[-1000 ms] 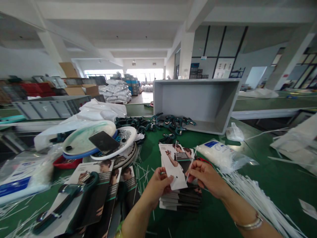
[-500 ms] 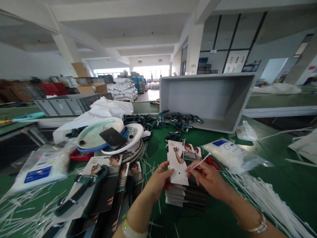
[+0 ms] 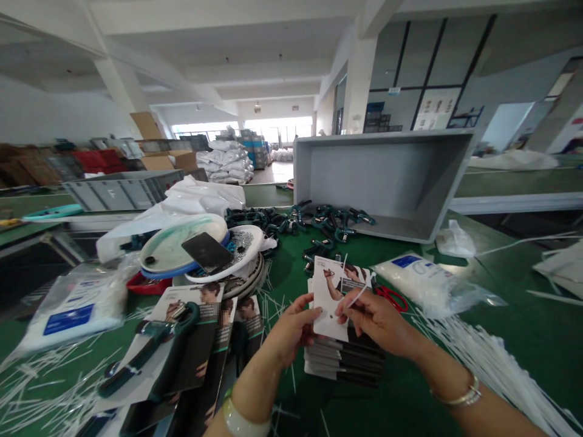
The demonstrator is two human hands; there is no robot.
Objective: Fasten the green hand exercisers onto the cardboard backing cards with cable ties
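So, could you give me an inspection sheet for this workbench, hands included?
Surface: green tabletop.
Things: left hand holds a printed card above a card stack; right hand pinches a thin white tie.
Clutter: loose white ties, dark clamps, grey crate on its side.
Grippers: nothing seen; bare hands only.
Cables: nothing seen for certain.
Surroundings: white sacks piled beyond.

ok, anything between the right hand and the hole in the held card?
Nothing visible. The right hand, pinching a white tie, is right by the hole, which shows uncovered. The left hand holds the card from the opposite side.
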